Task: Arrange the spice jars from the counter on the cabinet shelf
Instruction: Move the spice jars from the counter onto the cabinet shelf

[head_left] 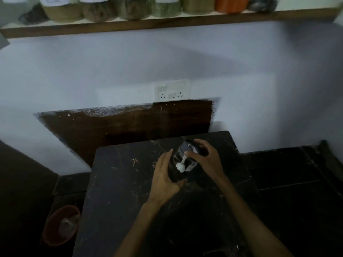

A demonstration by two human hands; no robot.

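Note:
A clear spice jar [182, 162] with a dark lid and dark contents stands tilted on the black marble counter [120, 191]; something small and white shows through its wall. My left hand [167, 177] cups the jar's left side and base. My right hand [206, 156] wraps the lid and right side. High above, the wooden shelf [167, 25] carries a row of several filled jars [100, 10] with white labels, plus an orange container [231, 4] near the right end.
A wall socket plate [171, 90] sits on the white wall above a dark wooden panel [130, 125]. A red bin [62, 224] stands on the floor at the lower left. A lower dark counter [297, 173] extends to the right.

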